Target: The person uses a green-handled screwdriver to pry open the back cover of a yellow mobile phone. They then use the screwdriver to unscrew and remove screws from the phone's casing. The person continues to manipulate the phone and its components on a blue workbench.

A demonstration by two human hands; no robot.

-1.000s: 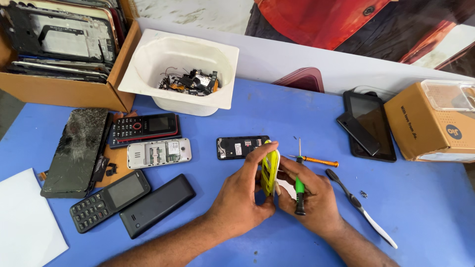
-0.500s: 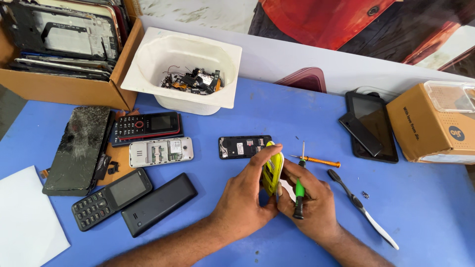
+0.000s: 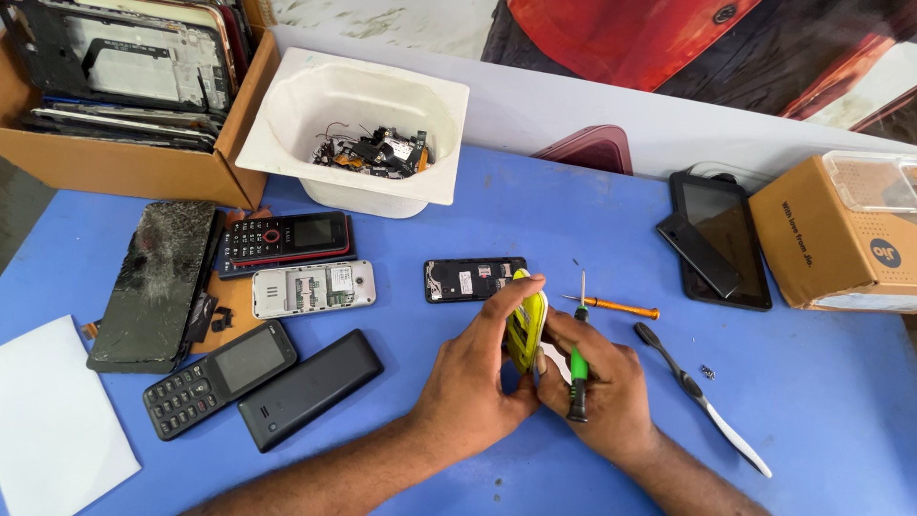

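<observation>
Both hands are working low over the blue table (image 3: 812, 401). The left hand (image 3: 473, 377) is gripping a yellow phone shell (image 3: 526, 330) on edge, fingers curled over its top. The right hand (image 3: 602, 387) is touching the shell's other side while closing around a green screwdriver (image 3: 578, 377). A toothbrush (image 3: 702, 397) is lying just right of it, an orange screwdriver (image 3: 616, 307) beyond. An opened black phone (image 3: 473, 279) is resting behind the shell. Farther back, a white tub (image 3: 287, 134) is holding small parts.
</observation>
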